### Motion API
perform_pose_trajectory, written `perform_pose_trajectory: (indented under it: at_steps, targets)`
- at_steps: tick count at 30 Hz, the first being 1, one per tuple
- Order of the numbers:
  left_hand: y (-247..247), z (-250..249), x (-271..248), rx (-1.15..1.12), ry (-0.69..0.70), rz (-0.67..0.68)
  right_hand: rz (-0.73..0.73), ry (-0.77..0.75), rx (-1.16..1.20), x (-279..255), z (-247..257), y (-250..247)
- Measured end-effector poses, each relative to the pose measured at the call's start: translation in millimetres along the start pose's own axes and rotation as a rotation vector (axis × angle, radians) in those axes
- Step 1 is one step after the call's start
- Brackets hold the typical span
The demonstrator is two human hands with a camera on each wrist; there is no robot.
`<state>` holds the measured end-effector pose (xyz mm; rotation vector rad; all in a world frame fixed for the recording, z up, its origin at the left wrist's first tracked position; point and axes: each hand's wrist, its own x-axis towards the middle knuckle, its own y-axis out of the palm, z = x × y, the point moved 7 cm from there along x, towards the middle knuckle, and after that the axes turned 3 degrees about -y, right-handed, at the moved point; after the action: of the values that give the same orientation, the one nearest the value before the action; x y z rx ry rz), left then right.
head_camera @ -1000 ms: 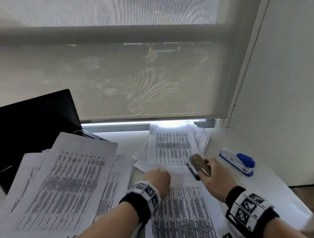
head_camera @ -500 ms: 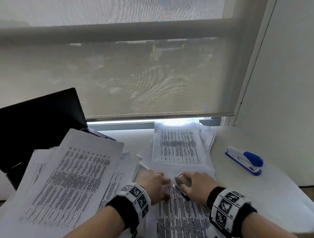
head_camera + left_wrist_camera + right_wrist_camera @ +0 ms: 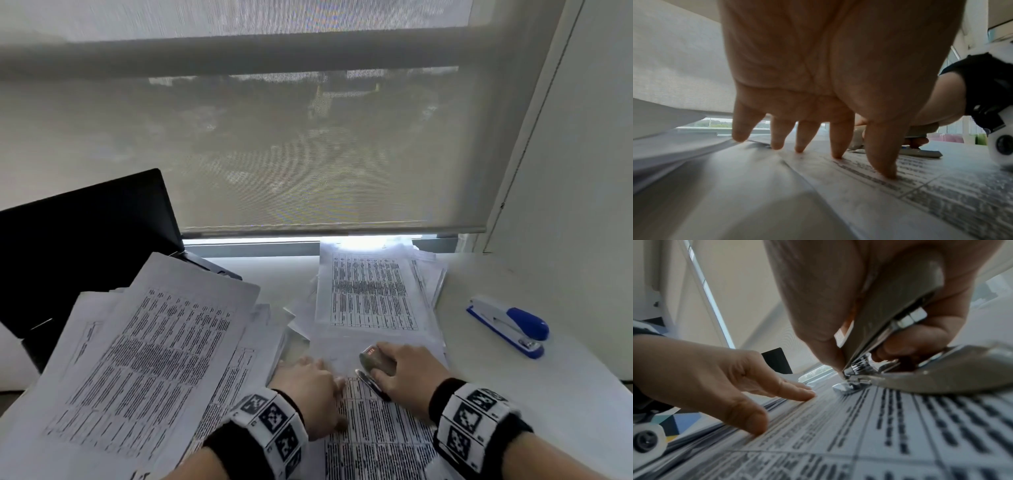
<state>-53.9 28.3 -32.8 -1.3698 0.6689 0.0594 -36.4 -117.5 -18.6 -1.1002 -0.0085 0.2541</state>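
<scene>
Head view: right hand clenched round silver stapler, one second ago lifted over far pile, now down at top margin of near printed sheets on desk. Left hand spread beside it.
Left wrist view: fingers straight, tips pinning sheets.
Right wrist view: stapler nose touching sheets, jaws apart; cannot tell if paper sits between. Likely lined up, staple not yet driven.

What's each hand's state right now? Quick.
left hand: open, straight fingers pressing the printed sheet.
right hand: closed, gripping the grey metal stapler at the sheet's top.
</scene>
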Motion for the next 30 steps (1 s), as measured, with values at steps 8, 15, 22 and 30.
perform_pose_trajectory:
  at_steps: [8, 15, 22, 30]
  targets:
    - [5.6, 1.1, -5.3, -0.067, 0.028, 0.067, -0.006, -0.032, -0.041, 23.4, 33.4, 10.9]
    - [11.0, 2.2, -3.7, -0.124, 0.042, 0.094, -0.087, -0.015, 0.01, 47.1, 49.3, 11.1]
    - [6.5, 1.1, -0.8, -0.105, 0.058, 0.104, -0.018, -0.032, 0.028, 41.7, 31.6, 11.5]
    - [6.6, 0.4, -3.8, -0.112, 0.049, 0.075, -0.036, 0.025, -0.02, 30.6, 31.6, 12.7]
